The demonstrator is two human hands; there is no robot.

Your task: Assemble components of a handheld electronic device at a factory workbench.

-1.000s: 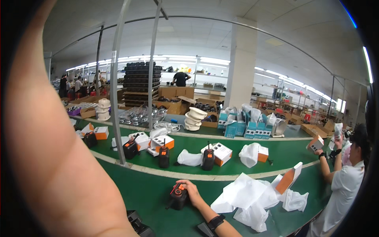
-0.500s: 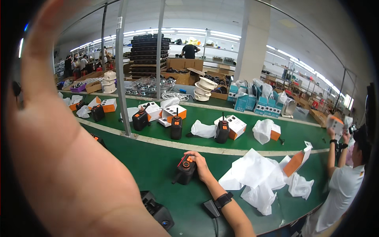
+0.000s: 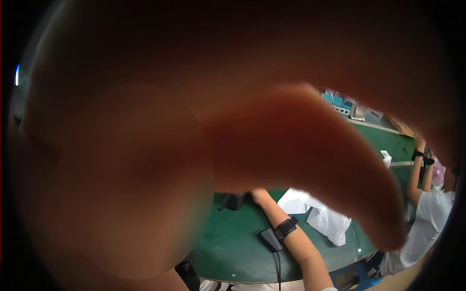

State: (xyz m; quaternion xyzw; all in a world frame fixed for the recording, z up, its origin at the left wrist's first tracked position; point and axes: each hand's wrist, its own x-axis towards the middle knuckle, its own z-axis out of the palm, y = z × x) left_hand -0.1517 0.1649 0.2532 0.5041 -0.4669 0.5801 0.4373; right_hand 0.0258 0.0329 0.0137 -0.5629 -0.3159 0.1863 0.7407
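My left hand (image 3: 301, 140) is very close to the camera, dark and blurred, and covers most of the view. Its fingers are stretched out with a gap between two of them, and nothing shows in it. Below it, my right hand (image 3: 259, 196) is at a black boxy device with a stub antenna (image 3: 235, 202) on the green table. My left hand hides the right fingers and the device's top, but the right hand keeps the same place against it as when its grip was in sight. The right wrist wears a black strap (image 3: 286, 228) with a cabled black box (image 3: 271, 240).
Crumpled white wrapping (image 3: 330, 223) lies right of my right forearm on the green table (image 3: 242, 259). Teal boxes (image 3: 338, 101) stand far back. At the right, a person in a white shirt (image 3: 427, 218) reaches toward the table. A blue stool (image 3: 357, 277) is beneath its edge.
My left hand has swung from the left side across the camera, hiding most of the scene. The view has shifted slightly. My right hand stays at the black device.
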